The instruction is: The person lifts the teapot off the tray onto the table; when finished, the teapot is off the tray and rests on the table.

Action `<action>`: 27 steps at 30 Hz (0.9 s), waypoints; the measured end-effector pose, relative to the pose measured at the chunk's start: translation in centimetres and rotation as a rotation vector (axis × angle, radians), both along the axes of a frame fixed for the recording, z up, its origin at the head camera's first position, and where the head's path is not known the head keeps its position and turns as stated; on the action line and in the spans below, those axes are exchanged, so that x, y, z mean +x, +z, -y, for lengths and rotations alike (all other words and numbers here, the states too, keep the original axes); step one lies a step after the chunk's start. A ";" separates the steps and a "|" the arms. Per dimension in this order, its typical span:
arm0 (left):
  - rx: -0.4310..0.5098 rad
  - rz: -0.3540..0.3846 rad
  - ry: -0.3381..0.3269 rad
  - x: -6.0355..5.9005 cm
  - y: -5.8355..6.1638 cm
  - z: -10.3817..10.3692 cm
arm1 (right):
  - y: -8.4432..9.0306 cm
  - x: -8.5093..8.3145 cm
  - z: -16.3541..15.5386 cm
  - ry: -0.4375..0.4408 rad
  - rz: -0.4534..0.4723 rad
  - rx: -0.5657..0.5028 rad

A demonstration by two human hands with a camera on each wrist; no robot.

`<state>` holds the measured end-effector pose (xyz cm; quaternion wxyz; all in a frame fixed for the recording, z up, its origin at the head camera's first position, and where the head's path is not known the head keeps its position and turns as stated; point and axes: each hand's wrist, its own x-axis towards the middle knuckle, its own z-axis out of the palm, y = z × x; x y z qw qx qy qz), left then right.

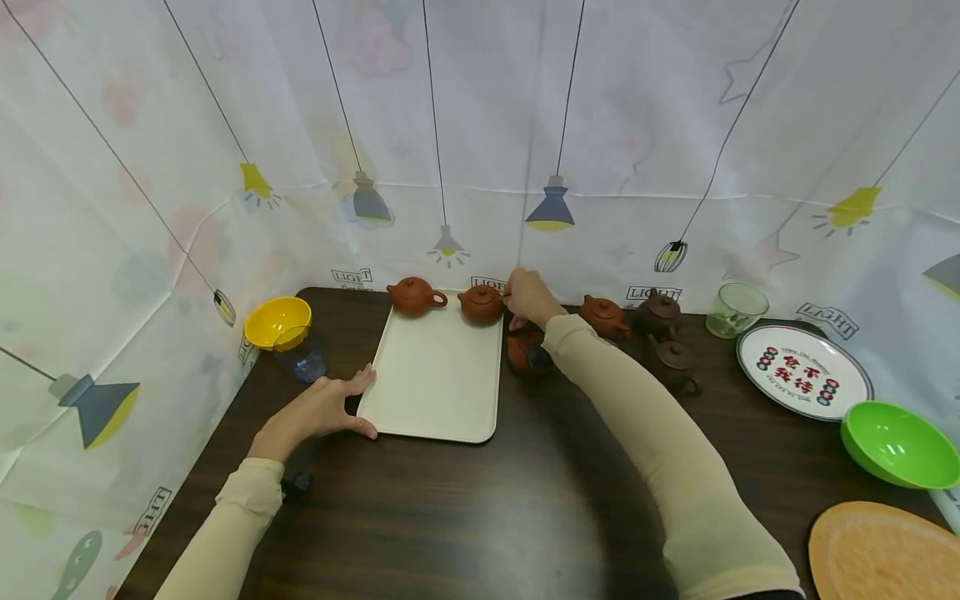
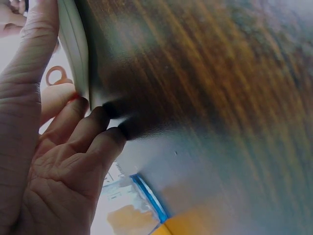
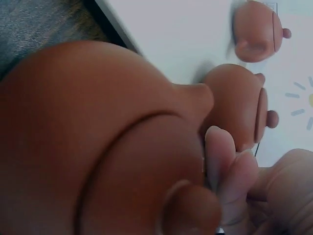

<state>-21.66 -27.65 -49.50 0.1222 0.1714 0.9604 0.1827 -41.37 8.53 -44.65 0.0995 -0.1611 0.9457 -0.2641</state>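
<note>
My left hand [image 1: 322, 408] holds the near left corner of a cream rectangular tray [image 1: 435, 383], its thumb at the front edge and fingers along the left edge. In the left wrist view, the fingertips [image 2: 115, 132] meet the table beside the tray's rim [image 2: 76, 49]. Two reddish-brown clay teapots stand at the tray's back: a left teapot [image 1: 412, 297] and a right teapot [image 1: 481, 305]. My right hand [image 1: 529, 298] pinches the right teapot's handle, mostly hidden by the fingers. Another reddish teapot [image 3: 98, 127] sits just right of the tray, under my right wrist.
Right of my forearm stand a reddish teapot [image 1: 603, 317] and two dark brown teapots [image 1: 657, 313]. Farther right are a clear cup [image 1: 737, 310], a printed plate [image 1: 805, 372], a green bowl [image 1: 900, 446] and an orange-tan round board [image 1: 888, 554]. A yellow bowl [image 1: 278, 322] and blue-tinted cup [image 1: 302, 354] stand left.
</note>
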 end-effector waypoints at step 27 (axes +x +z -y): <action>0.000 -0.024 -0.038 0.2 0.1 -0.2 | 7.8 10.5 -13.0 0.032 -0.262 -0.094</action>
